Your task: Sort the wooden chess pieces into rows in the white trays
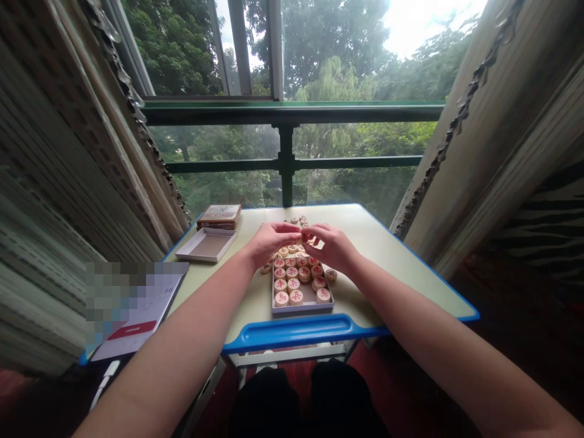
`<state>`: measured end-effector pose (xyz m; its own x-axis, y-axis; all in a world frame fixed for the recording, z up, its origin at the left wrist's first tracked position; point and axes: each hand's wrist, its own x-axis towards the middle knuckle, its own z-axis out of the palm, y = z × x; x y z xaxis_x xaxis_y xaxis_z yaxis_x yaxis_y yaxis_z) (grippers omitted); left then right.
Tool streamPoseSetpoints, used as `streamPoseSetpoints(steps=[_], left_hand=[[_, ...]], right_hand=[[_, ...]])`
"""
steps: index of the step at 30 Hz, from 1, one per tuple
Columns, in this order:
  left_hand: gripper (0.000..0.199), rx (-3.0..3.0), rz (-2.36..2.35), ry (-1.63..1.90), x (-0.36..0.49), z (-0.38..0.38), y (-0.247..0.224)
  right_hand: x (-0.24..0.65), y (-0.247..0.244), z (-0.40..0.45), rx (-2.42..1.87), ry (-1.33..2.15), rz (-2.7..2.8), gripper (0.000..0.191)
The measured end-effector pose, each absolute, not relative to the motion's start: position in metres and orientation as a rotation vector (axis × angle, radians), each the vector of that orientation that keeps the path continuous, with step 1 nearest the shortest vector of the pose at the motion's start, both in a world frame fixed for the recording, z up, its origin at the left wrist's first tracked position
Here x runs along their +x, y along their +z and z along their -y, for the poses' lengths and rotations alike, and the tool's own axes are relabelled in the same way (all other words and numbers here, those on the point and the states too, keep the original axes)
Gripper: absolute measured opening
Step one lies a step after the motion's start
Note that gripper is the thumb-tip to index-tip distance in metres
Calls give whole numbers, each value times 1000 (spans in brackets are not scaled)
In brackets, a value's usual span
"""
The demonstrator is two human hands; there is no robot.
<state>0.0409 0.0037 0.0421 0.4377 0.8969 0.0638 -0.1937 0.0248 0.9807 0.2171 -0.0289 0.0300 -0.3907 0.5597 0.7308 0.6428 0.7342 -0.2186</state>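
Observation:
My left hand (274, 239) and my right hand (331, 244) meet at the fingertips above the far part of a shallow white box (303, 308). Their fingers pinch together around what looks like one small wooden Chinese chess piece, mostly hidden by the fingers. Inside the box lie round wooden Chinese chess pieces (292, 273) with red characters, set in rows, some stacked. Farther back, beneath my hands, are pieces with dark characters (283, 250). One loose piece (331, 275) rests right of the box, and another (265, 267) is on its left. Several more pieces (294, 221) lie beyond my hands.
An open, shallow box lid (207, 244) lies at the table's left, before a brown box (219, 216). A tablet-like device (141, 310), partly blurred, rests at the left edge with a white cable (106, 380). The blue-edged table (387, 267) stands against a railed window between curtains.

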Motion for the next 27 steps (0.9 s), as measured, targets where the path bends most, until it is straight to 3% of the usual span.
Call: streamPoseSetpoints(steps=[12, 27], left_hand=[[25, 1248, -766, 957, 38, -4, 44], [29, 1298, -768, 929, 39, 2, 48]], right_hand=[[214, 31, 30, -867, -177, 2129, 19], [215, 30, 28, -842, -171, 2153, 21]])
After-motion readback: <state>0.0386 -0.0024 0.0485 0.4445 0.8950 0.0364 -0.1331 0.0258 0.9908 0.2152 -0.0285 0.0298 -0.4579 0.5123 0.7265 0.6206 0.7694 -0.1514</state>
